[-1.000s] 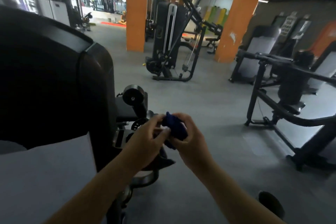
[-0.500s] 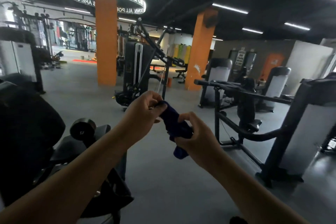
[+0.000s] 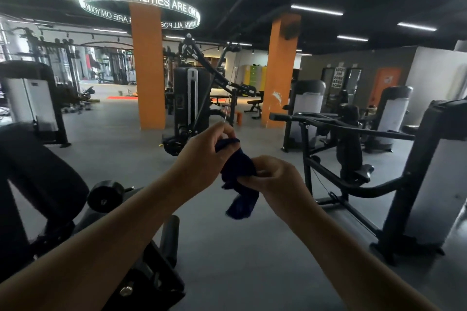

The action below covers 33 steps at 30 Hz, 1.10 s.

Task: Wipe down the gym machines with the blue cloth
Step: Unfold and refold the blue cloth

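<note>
- Head view: your left hand and right hand meet in mid-air, both gripping the blue cloth.
- It is bunched between them (one end dangles below your right hand), over the grey floor.
- Black padded machine sits lower left, apart from both hands.
- Orange pillars stand far behind, flanking a cable machine.

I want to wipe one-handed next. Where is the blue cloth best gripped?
Likely the bunched middle of the blue cloth, from the right, where the right hand pinches it. The left hand holds the upper end; the lower end hangs free for wiping.
</note>
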Motion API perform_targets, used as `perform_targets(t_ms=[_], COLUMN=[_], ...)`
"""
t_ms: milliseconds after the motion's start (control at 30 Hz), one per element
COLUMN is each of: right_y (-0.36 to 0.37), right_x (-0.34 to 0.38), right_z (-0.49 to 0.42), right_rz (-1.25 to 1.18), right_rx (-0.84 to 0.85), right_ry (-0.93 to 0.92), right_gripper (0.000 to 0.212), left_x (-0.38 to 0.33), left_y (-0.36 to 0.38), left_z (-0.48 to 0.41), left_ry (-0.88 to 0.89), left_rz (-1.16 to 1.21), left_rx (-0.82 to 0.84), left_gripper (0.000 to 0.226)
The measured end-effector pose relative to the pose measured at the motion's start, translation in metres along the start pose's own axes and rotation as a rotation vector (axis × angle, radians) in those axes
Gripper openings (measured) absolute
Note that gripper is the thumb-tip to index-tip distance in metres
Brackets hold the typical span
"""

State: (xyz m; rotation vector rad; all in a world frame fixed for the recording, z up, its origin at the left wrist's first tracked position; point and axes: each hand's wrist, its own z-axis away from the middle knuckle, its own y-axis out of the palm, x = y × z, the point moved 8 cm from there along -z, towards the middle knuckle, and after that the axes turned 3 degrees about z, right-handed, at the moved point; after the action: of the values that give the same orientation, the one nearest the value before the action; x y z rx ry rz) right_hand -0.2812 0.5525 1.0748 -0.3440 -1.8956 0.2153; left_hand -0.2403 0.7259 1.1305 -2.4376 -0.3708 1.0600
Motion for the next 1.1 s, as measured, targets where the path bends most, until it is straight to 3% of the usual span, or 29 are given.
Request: perform_targets(t_ms=[200, 333, 500, 700, 767, 933, 1100], right_y=[0.002, 0.013, 0.001, -0.012, -0.017, -0.045, -0.077], right_x=[-0.017, -0.019, -0.033, -0.068, -0.077, -0.107, -0.135], right_z=[-0.061, -0.095, -0.140, -0.162, -0.163, -0.170, -0.184], right_rz=[0.127, 0.254, 0.371, 0.395, 0.377, 0.316, 0.440], right_rx=[-0.009, 0.103, 0.003, 0.059, 0.075, 0.035, 0.020], right_ry=[0.041, 0.057, 0.060, 0.194, 0.245, 0.357, 0.326], right_gripper=[0.023, 0.045, 0.027, 0.063, 0.058, 0.017, 0.011], left_x=[0.039, 0.059, 0.081, 0.113, 0.123, 0.141, 0.151], left_y=[0.005, 0.010, 0.025, 0.050, 0.061, 0.093, 0.128], left_z=[-0.050, -0.086, -0.132, -0.173, -0.182, -0.198, -0.213], left_ry=[0.034, 0.055, 0.085, 0.154, 0.158, 0.177, 0.200], left_rz=[0.047, 0.104, 0.164, 0.058, 0.063, 0.052, 0.019], left_rx=[0.063, 0.090, 0.156, 0.193, 0.220, 0.329, 0.381], left_gripper=[0.007, 0.007, 0.005, 0.004, 0.003, 0.010, 0.011])
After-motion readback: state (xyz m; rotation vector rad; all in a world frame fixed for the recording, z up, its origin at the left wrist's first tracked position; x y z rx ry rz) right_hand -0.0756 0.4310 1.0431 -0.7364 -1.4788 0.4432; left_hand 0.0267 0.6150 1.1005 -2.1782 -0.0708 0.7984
